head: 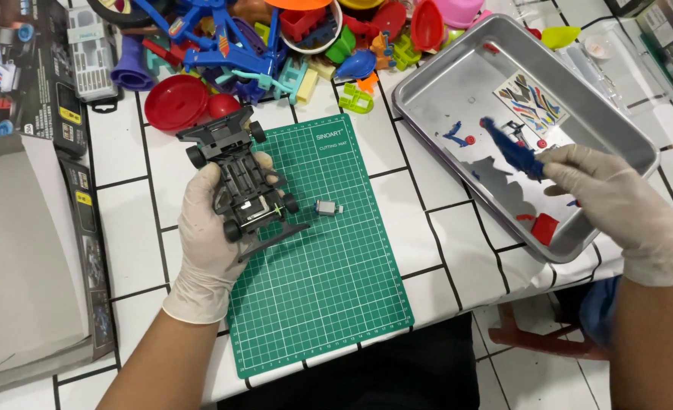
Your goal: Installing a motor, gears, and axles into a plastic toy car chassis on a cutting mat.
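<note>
Two gloved hands work over a white tiled surface [443, 228] marked with black grid lines. The left hand [211, 235], in a pale disposable glove, is closed around a black toy car chassis [242, 178] with four small wheels, gripping it from beneath with the fingers curled up its far side; the chassis sits tilted above the left edge of a green cutting mat [329, 281], its near end jutting over the mat. A small grey motor [327, 206] lies loose on the mat, just right of the chassis and clear of the hand. At right, the right hand [617, 201], also gloved, pinches a slender blue plastic part [512, 149] between fingertips and thumb, holding it over a shallow metal tray [427, 83]. Inside the tray lie a colourful sticker sheet [532, 102], a red block [545, 228] at the near corner, and a few small red and blue pieces. Along the far edge of the surface spreads a heap of bright toy parts [291, 45], among them a red dish [176, 102]. A dark printed box [18, 68] lies at the far left, with a grey cardboard sheet [18, 250] nearer.
</note>
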